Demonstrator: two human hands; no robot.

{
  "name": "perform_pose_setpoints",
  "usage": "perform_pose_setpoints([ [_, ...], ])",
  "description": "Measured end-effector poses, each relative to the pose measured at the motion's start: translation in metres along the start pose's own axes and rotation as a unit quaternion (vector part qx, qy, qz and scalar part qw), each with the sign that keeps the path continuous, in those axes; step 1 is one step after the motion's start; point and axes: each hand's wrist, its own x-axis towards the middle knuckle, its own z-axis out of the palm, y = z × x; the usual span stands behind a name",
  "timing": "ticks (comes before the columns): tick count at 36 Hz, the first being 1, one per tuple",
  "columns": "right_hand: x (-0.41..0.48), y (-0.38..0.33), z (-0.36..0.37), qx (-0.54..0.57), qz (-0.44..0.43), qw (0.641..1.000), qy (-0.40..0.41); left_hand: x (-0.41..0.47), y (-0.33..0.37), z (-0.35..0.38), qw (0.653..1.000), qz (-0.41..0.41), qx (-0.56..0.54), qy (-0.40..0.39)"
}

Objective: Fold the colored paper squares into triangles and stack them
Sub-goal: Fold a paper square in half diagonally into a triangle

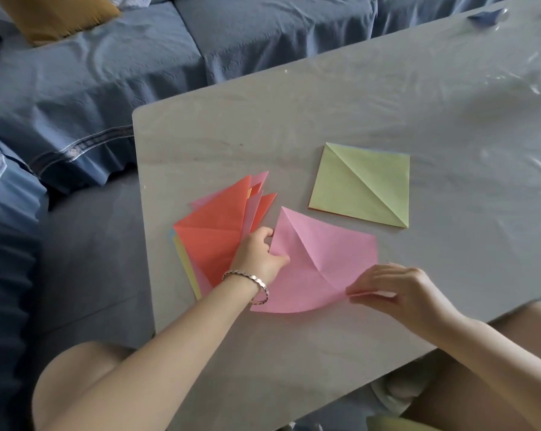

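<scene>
Pinching the pink paper square (319, 259), left hand (260, 253) at nine o'clock, right hand (397, 293) at four, both grips needed corners matched before creasing.

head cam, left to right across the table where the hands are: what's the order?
Fanned pile of papers → left hand → pink sheet → right hand. The green sheet sits farther back, spanning pink sheet and right hand sideways, so left out.
</scene>
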Motion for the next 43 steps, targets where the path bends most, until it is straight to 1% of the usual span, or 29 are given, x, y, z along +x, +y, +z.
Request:
perform_pose_setpoints([
  [2,0.005,-0.01,-0.004,0.057,0.052,0.997,0.014,-0.004,0.001,-0.002,0.999,0.032,0.031,0.003],
  [3,0.008,-0.014,-0.007,0.068,0.072,0.995,0.018,-0.006,0.001,-0.003,0.998,0.048,0.047,0.005],
  [5,0.015,-0.021,-0.011,0.06,0.091,0.994,0.014,-0.009,-0.001,-0.006,0.995,0.072,0.067,0.009],
  [7,0.02,-0.029,-0.015,0.052,0.088,0.995,0.003,-0.013,-0.004,-0.008,0.994,0.077,0.07,0.015],
  [9,0.024,-0.036,-0.019,0.057,0.075,0.995,-0.008,-0.015,-0.006,-0.01,0.997,0.06,0.055,0.014],
  [12,0.029,-0.045,-0.023,0.082,0.042,0.995,-0.036,-0.016,-0.01,-0.012,1.0,-0.022,-0.008,-0.006],
  [15,0.033,-0.05,-0.024,0.117,0.03,0.992,-0.05,-0.013,-0.012,-0.017,0.991,-0.099,-0.08,-0.028],
  [17,0.035,-0.052,-0.025,0.132,0.033,0.989,-0.053,-0.011,-0.011,-0.021,0.985,-0.124,-0.113,-0.031],
  [19,0.036,-0.053,-0.025,0.133,0.04,0.989,-0.061,-0.008,-0.01,-0.023,0.984,-0.124,-0.124,-0.01],
  [23,0.034,-0.053,-0.026,0.143,0.056,0.984,-0.087,-0.003,-0.005,-0.027,0.99,-0.085,-0.104,0.051],
  [27,0.035,-0.058,-0.024,0.108,0.027,0.987,-0.115,0.004,0.001,-0.029,0.987,-0.097,-0.114,0.061],
  [30,0.035,-0.059,-0.023,0.088,0.031,0.989,-0.116,0.006,0.005,-0.026,0.982,-0.106,-0.143,0.06],
  [33,0.035,-0.057,-0.025,0.09,0.068,0.99,-0.089,0.004,0.01,-0.024,0.983,-0.067,-0.156,0.065],
  [37,0.035,-0.057,-0.03,0.114,0.13,0.984,-0.046,-0.005,0.017,-0.025,0.984,0.024,-0.165,0.061],
  [40,0.038,-0.058,-0.029,0.096,0.114,0.989,0.009,-0.015,0.019,-0.028,0.983,0.099,-0.152,0.035],
  [43,0.04,-0.058,-0.026,0.101,0.136,0.983,0.076,-0.024,0.017,-0.028,0.98,0.116,-0.159,0.005],
])
